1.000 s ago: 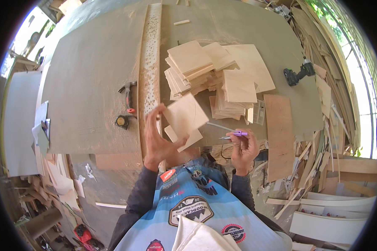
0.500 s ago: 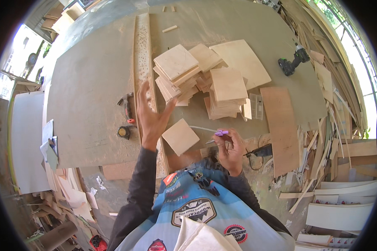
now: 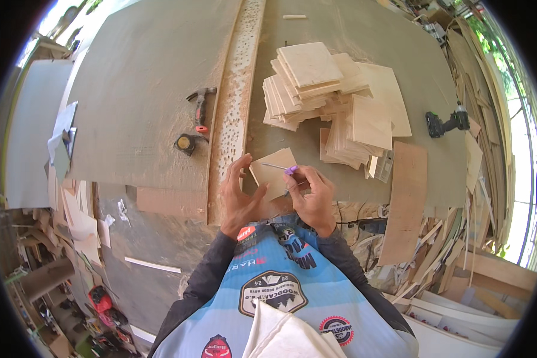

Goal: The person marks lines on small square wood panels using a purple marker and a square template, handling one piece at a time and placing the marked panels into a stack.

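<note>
Purple-headed rod (image 3: 273,166) leftward, nearly crosswise

Left hand (image 3: 238,200) back at wooden square (image 3: 273,181), right hand (image 3: 314,201) bringing purple tool (image 3: 291,170) over it

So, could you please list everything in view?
table: one, grey-brown, centre
holed strip: one, pale, across table
hammer: one, black and red, left of strip
tape measure: one, black and yellow, beside hammer
wood stacks: at least two, pale, right of strip
wood sheet: one, pale, beside stacks
case: one, clear, beside stacks
board: one, brown, overhanging near edge
drill: one, black, table's right
wood scraps: many, mixed, around table
loose square: one, pale, table's near edge
slim tool: one, purple and silver, right hand
shirt: one, blue, bottom centre
left hand: one, dark-sleeved, beside loose square
right hand: one, dark-sleeved, holding slim tool
</note>
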Demonstrator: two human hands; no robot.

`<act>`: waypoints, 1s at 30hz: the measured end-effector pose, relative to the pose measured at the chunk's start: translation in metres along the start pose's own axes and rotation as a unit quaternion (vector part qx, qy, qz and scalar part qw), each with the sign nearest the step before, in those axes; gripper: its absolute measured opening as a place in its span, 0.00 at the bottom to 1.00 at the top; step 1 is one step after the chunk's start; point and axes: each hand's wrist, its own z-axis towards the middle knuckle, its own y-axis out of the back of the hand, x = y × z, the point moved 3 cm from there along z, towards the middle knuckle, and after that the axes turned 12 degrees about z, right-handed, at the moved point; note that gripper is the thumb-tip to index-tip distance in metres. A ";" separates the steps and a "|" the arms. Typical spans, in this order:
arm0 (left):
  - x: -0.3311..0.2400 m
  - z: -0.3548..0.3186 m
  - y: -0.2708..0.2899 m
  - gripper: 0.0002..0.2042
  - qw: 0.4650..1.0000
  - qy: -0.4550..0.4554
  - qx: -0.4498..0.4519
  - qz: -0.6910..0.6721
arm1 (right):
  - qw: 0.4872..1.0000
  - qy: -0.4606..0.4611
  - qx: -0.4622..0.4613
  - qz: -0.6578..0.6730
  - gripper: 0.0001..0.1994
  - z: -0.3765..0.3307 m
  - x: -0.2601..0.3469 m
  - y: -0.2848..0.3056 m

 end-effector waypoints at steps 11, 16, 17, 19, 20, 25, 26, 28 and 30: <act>0.007 0.000 -0.005 0.38 1.000 -0.006 -0.014 -0.018 | 0.998 0.021 0.042 -0.038 0.08 0.006 0.004 -0.023; 0.007 0.000 -0.005 0.38 1.000 -0.006 -0.014 -0.015 | 0.997 0.032 0.048 -0.055 0.08 0.007 0.002 -0.023; 0.008 0.000 -0.005 0.38 1.000 -0.008 -0.016 -0.014 | 0.997 0.038 0.047 -0.057 0.08 0.007 0.001 -0.023; 0.008 0.000 -0.005 0.38 1.000 -0.006 -0.013 -0.014 | 0.996 0.049 0.047 -0.062 0.08 0.007 -0.001 -0.023; 0.007 0.000 -0.005 0.38 1.000 -0.004 -0.011 -0.015 | 0.996 0.049 0.046 -0.061 0.08 0.007 -0.001 -0.024; 0.007 0.000 -0.004 0.37 1.000 -0.007 -0.015 -0.016 | 0.996 0.046 0.048 -0.059 0.08 0.007 0.001 -0.025; 0.006 0.000 -0.004 0.37 1.000 -0.008 -0.015 -0.015 | 0.996 0.049 0.047 -0.058 0.08 0.007 0.002 -0.025; 0.006 0.000 -0.004 0.36 1.000 -0.006 -0.014 -0.016 | 0.996 0.054 0.044 -0.057 0.08 0.006 0.003 -0.025; 0.005 0.000 -0.003 0.36 1.000 -0.003 -0.012 -0.018 | 0.996 0.047 0.045 -0.057 0.08 0.006 0.003 -0.026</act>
